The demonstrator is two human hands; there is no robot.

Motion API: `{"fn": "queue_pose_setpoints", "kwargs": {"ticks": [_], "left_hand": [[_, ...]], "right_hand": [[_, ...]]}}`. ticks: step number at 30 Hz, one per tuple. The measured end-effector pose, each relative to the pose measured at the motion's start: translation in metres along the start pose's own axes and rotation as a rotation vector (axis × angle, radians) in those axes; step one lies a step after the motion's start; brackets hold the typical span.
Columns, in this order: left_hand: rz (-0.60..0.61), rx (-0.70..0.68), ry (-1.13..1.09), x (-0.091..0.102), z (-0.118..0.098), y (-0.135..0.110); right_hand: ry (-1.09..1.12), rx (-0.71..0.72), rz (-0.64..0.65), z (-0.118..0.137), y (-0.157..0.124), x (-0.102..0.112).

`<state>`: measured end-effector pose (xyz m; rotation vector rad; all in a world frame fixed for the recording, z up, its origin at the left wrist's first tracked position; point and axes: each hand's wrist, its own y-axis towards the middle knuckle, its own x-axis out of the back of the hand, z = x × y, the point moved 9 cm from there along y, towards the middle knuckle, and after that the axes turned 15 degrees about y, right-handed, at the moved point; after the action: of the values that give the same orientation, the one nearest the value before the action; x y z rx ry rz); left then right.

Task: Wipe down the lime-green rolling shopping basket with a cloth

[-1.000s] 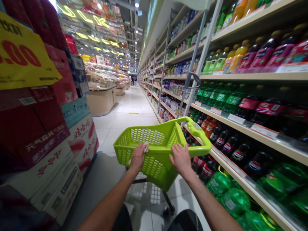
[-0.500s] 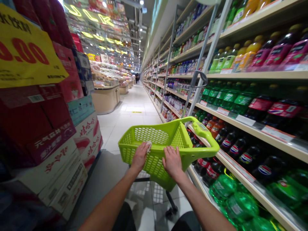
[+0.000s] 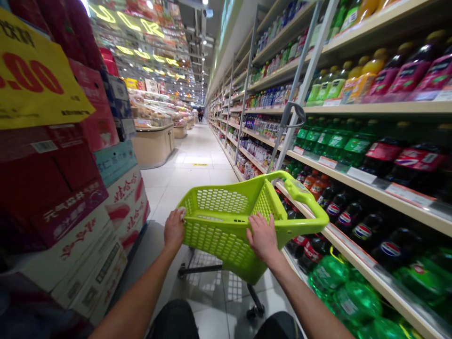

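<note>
A lime-green plastic shopping cart (image 3: pixel 215 242) stands sideways in front of me, its basket showing nothing inside. At the basket's left front corner, my left hand (image 3: pixel 174 230) is closed around a small crumpled white cloth (image 3: pixel 182 212), pressed to the rim. Most of the cloth is hidden by the fingers. My right hand (image 3: pixel 263 234) grips the near rim of the basket toward the handle end, with its fingers curled over the edge. The cart's handle (image 3: pixel 310 200) extends to the right, close to the shelves.
Shelves (image 3: pixel 353 172) of drink bottles run along the right, close to the cart handle. Stacked drink cartons (image 3: pixel 70 188) and a yellow price sign (image 3: pixel 38 70) line the left. Ahead, the tiled aisle (image 3: pixel 197 172) passes a rounded display counter (image 3: pixel 153 146); a person (image 3: pixel 200 114) is far off.
My left hand has slid left along the near rim with the cloth to the front corner. The cart and my right hand have shifted slightly to the right.
</note>
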<state>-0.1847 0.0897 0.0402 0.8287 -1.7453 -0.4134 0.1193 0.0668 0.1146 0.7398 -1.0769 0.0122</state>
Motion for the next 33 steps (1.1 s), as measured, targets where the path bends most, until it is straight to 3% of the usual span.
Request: {"fn": "queue_pose_setpoints", "kwargs": {"ticks": [5, 7, 10, 13, 15, 17, 20, 22, 24, 29, 31, 33], "left_hand": [[0.034, -0.144, -0.065, -0.015, -0.063, -0.015], [0.065, -0.231, -0.100, -0.019, -0.079, -0.019], [0.064, -0.242, -0.113, -0.017, -0.062, -0.017], [-0.013, -0.067, -0.083, -0.008, -0.018, -0.009], [-0.026, -0.021, -0.087, -0.008, -0.012, -0.009], [0.008, -0.085, -0.128, -0.014, -0.038, -0.014], [0.064, -0.241, -0.219, -0.025, -0.100, -0.028], [0.066, -0.287, -0.251, -0.028, -0.125, -0.033], [0.064, -0.288, -0.258, -0.029, -0.126, -0.032], [-0.010, -0.089, -0.196, -0.027, -0.077, -0.019], [-0.016, -0.084, -0.202, -0.028, -0.083, -0.021], [0.006, -0.153, -0.242, -0.032, -0.112, -0.029]], "right_hand": [[-0.048, -0.030, 0.056, -0.005, 0.004, -0.012], [-0.057, -0.023, 0.059, -0.008, 0.002, -0.013], [-0.085, -0.063, 0.022, -0.027, -0.001, 0.001], [-0.142, -0.128, -0.039, -0.049, -0.004, 0.023], [-0.164, -0.140, -0.042, -0.054, -0.005, 0.029], [-0.173, -0.139, -0.031, -0.053, -0.005, 0.027], [-0.170, -0.114, -0.025, -0.046, -0.003, 0.021], [-0.154, -0.076, -0.028, -0.045, -0.002, 0.021], [-0.152, -0.072, -0.072, -0.052, -0.003, 0.030], [-0.183, -0.085, -0.177, -0.069, -0.008, 0.051], [-0.178, -0.090, -0.179, -0.066, -0.008, 0.050], [-0.170, -0.106, -0.187, -0.062, -0.009, 0.047]]}}
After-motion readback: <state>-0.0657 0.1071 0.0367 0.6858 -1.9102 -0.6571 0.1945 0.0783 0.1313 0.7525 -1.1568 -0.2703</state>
